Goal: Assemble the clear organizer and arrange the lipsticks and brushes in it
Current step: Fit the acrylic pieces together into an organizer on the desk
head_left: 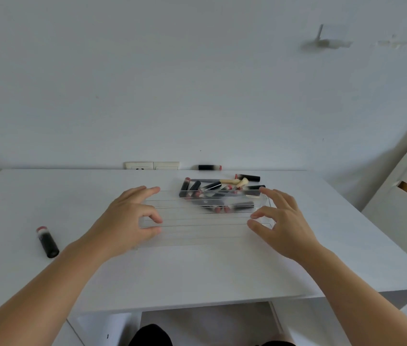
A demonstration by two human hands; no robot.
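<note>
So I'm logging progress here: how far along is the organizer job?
Early. Done: nothing is sorted yet. In hand: both hands, left and right, touch the clear organizer at its ends. Left: the piled lipsticks and brushes, plus stray lipsticks at left and by the wall.

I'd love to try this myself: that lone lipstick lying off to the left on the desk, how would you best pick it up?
Pinch the lipstick across the middle of its black barrel, coming straight down from above. It lies flat on the white desk, apart from everything else, so both long sides look free for fingertips. The rounded ends would probably slip.
</note>
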